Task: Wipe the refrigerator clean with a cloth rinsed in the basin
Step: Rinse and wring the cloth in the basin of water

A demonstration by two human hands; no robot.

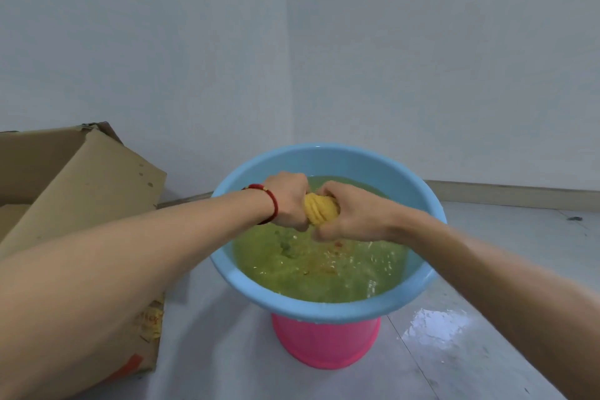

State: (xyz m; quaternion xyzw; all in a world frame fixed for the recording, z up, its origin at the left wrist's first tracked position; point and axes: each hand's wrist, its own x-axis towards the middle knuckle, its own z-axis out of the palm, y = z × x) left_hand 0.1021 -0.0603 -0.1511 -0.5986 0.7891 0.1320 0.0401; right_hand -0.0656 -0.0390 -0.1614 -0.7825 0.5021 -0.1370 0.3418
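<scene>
The floor (506, 364) is pale grey and glossy, and it meets light walls with a beige skirting board (513, 193) along the right. A pink bucket (324, 343) stands on the floor, and a blue basin (324, 310) sits on top of the bucket, wider than it. A puddle (435, 323) glistens on the floor just right of the bucket. At the left, an open cardboard box (84, 191) rests on the floor, near the bucket.
</scene>
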